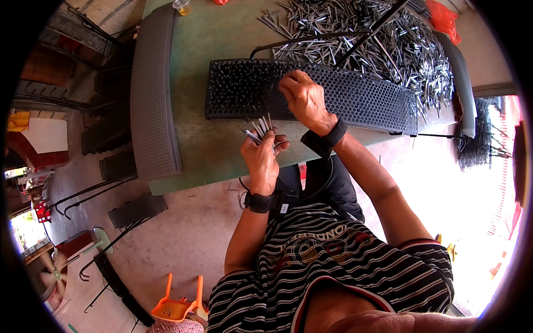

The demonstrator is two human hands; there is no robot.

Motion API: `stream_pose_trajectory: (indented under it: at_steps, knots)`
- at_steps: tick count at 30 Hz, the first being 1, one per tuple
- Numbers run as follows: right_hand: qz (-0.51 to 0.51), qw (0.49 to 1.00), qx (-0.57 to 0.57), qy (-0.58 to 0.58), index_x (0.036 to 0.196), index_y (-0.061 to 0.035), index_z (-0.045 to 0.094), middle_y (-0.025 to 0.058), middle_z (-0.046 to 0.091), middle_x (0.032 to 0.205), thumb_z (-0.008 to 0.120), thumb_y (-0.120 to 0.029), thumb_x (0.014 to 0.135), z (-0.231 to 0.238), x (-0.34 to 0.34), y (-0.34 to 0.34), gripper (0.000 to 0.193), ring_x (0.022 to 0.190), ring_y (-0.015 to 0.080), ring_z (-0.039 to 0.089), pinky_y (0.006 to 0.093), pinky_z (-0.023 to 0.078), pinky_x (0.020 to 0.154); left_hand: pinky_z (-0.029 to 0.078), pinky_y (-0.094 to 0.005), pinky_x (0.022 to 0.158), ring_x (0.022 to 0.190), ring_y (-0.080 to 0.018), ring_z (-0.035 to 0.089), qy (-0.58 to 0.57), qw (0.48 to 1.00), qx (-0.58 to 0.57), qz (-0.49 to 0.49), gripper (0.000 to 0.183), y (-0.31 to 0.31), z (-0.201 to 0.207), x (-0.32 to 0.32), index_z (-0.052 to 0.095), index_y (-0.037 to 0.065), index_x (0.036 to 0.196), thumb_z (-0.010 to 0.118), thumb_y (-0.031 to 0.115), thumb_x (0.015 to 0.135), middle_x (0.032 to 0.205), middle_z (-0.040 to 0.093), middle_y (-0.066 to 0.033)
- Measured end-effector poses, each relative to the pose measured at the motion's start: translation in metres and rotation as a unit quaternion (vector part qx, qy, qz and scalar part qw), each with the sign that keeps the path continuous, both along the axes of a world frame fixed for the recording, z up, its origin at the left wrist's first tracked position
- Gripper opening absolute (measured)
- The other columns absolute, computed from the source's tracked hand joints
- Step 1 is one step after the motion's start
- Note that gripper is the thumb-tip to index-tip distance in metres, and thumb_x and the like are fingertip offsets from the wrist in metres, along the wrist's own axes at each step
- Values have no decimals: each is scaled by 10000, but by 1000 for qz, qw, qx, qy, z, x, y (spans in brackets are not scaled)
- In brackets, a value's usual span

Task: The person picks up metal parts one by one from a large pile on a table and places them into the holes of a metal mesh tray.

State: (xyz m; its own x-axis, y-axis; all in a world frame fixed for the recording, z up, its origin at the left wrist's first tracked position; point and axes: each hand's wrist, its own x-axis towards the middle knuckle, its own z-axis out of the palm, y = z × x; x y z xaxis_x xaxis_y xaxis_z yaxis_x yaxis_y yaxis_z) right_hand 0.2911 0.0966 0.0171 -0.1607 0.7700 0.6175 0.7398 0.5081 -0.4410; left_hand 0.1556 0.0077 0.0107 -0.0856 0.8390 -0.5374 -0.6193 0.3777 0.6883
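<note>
My left hand (261,161) is closed round a small bundle of thin metal rods (260,127), whose ends fan out past the fingers. It is just in front of a long black rack (369,95) pierced with rows of round holes. Many small pins (236,83) stand in the holes of the rack's left part; its right part shows bare holes. My right hand (306,101) is over the middle of the rack with its fingers bent down and pinched together. The fingers hide whatever is at their tips.
A big heap of loose metal rods (355,36) covers the table (194,111) behind the rack. Perforated dark panels (152,105) lie stacked along the left edge. A black bar (366,41) slants over the heap. An orange chair (176,305) stands on the floor at lower left.
</note>
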Motion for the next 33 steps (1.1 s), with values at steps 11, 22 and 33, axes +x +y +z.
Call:
stream_pose_trajectory:
  at_steps: [11,22,33]
  knots:
    - [0,911,-311,271,889,29,605,67,653,697,607,-53,828,27,-4,-29,102,613,89,626,217,501,550,540,-316,566,665,-207,633,-3,1000,11,-17,169,-1,-5,6,574,-10,1027,544,-1,861,856,608,-90]
    - [-24,969,-109,222,938,-15,530,141,646,740,561,-16,853,4,-12,-16,90,702,238,680,301,511,549,537,-331,576,674,-208,629,13,1000,4,-7,169,0,-6,-1,567,15,1037,543,28,871,837,586,-67]
    - [10,998,-54,21,881,-24,578,120,620,754,568,-31,819,-1,-5,-14,63,684,326,620,388,484,554,542,-351,575,666,-208,624,5,1000,0,1,156,0,-3,0,576,18,1009,551,4,856,834,596,-75]
